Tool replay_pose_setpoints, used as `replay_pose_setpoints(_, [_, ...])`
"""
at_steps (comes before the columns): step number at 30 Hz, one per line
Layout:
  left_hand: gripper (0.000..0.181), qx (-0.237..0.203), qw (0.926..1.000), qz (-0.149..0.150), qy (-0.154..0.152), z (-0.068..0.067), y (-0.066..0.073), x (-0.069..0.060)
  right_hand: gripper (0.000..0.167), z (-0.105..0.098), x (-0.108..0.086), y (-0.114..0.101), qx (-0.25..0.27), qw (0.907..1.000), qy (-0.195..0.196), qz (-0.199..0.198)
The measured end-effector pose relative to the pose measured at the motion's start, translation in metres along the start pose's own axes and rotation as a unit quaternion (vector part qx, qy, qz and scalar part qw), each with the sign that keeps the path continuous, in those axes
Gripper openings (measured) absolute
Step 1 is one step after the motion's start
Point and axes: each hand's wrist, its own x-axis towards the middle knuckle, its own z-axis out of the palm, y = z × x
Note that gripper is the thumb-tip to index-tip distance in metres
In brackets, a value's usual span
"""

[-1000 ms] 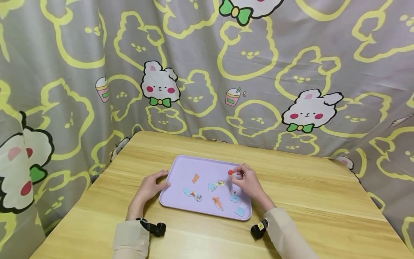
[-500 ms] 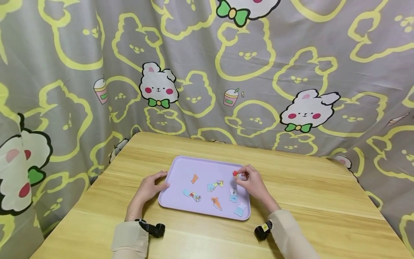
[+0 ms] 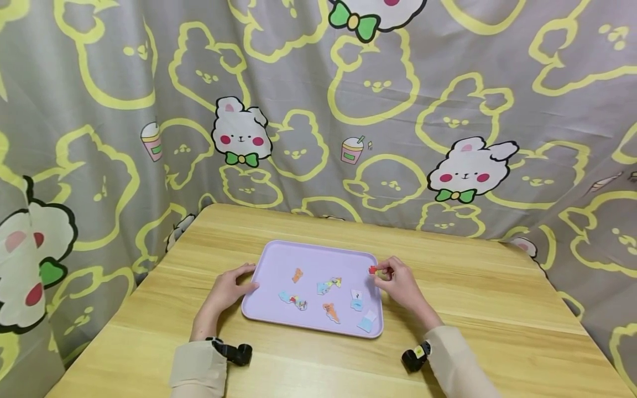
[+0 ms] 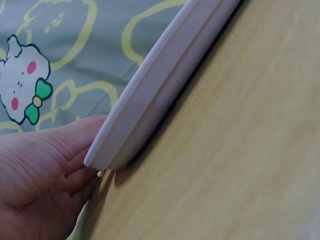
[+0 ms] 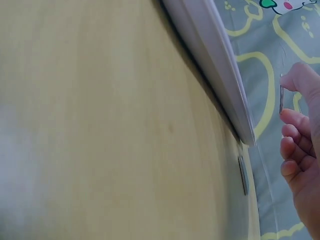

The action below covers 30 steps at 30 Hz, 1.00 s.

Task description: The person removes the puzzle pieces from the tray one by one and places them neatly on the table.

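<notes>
- Head view: one lilac tray (image 3: pixel 298 257) lies on one desk (image 3: pixel 473 287), close to the middle. Six pieces or clusters lie on it; I cannot tell how many parts make up each.
- Two are orange: one orange piece (image 3: pixel 297 275) in the left half, another orange piece (image 3: pixel 330 313) towards the near edge.
- Two are multicoloured: a blue-and-yellow cluster (image 3: pixel 329 285) about mid-tray, and a blue-and-red cluster (image 3: pixel 293 300) in the left half, nearer the near edge.
- Two are white and blue, by the right edge: one white-and-blue piece (image 3: pixel 356 300), and a paler piece (image 3: pixel 367 321) near the near right corner.
- A seventh, the red piece (image 3: pixel 372 270), is pinched by the right hand (image 3: pixel 399 284) at the tray's right edge, towards the far right corner.
- The left hand (image 3: pixel 228 287) grips the tray's left edge, its thumb over the rim.
- Two black wrist cameras (image 3: pixel 235 352) show below two beige sleeves. A grey curtain (image 3: pixel 298 83) stands behind the desk.
- Left wrist view: the tray's outer wall slants across; the left hand holds it at one end, lower fingers bent.
- Right wrist view: thumb and one finger pinch the red piece, seen edge-on as a thin sliver; the other fingers are curled.
</notes>
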Motion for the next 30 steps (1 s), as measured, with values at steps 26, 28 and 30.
replay_pose_setpoints(26, [0.052,0.01,0.9999,0.009,-0.001,-0.001,-0.002,0.002,0.018,-0.04,-0.018,0.03,-0.041,0.9986,-0.006,0.034])
replay_pose_setpoints(28, [0.052,0.011,0.9999,0.011,-0.001,-0.001,-0.002,0.002,0.017,-0.043,-0.02,0.034,-0.049,0.9982,-0.006,0.034])
replay_pose_setpoints(30, [0.052,0.011,0.9999,0.012,-0.001,0.0,-0.002,0.002,0.017,-0.046,-0.022,0.037,-0.058,0.9977,-0.006,0.034])
